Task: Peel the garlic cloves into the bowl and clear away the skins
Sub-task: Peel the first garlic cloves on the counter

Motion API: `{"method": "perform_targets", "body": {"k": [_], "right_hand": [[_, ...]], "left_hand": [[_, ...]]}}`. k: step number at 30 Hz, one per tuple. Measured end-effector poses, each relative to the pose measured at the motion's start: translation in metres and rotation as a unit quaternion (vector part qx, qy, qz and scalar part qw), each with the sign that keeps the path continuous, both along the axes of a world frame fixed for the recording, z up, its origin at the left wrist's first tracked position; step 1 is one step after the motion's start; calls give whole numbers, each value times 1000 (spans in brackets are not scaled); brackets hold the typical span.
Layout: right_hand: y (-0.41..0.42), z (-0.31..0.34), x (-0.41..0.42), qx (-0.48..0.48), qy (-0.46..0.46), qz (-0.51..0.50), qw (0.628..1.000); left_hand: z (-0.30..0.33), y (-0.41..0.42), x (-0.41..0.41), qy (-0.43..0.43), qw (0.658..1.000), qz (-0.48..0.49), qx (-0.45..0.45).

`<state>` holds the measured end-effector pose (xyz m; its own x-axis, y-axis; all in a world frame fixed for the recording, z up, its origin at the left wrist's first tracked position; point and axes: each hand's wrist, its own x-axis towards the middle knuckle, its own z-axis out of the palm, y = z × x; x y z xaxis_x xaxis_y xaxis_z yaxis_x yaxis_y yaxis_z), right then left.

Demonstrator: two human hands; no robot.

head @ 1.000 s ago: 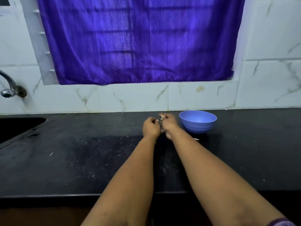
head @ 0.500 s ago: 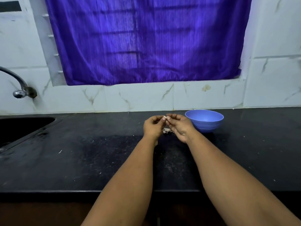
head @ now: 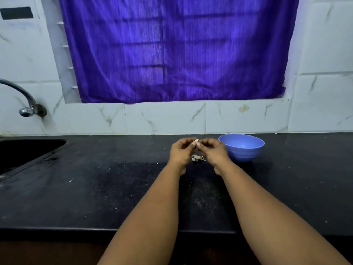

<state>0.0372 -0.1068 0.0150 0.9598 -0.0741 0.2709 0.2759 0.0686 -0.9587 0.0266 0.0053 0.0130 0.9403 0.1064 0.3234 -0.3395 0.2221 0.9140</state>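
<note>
Two hands met above the counter point(head: 95, 188), the left hand point(head: 180, 153) and the right hand point(head: 214, 153) raised side by side with their fingertips touching. Between them they pinched one clove point(head: 196, 140), a small pale piece held at the top of the meeting fingertips. The left fingers curled inward toward the thumb, closing on the clove from its side; the right thumb and forefinger closed on it from the other side, with the remaining right fingers curled loosely behind. Whether the clove was still in its skin could not be told, since it was too small and partly covered.

Under the hands, in the gap between the wrists, a little heap of skins point(head: 198, 158) lay on the counter, pale with darker bits. A few white flecks were scattered further left and nearer the front edge.

The bowl point(head: 241, 150) stood upright on the counter just to the right of the right hand, blue, with ribbed lower sides. Its inside looked pale at the bottom, but what it held could not be made out.

Both forearms reached in from the bottom of the view. At the far left a sink point(head: 28, 150) was sunk into the counter, with a tap point(head: 26, 104) fixed to the tiled wall point(head: 162, 117) above it. A purple curtain point(head: 177, 48) hung across the wall behind.
</note>
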Motion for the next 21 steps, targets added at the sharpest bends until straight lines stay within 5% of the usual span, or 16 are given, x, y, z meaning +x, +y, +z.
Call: {"method": "perform_targets", "body": {"k": [21], "right_hand": [[-5,7,-2,16,-75,-7,997]], "left_hand": [[2,1,-2,8,998,-46,-41]]}}
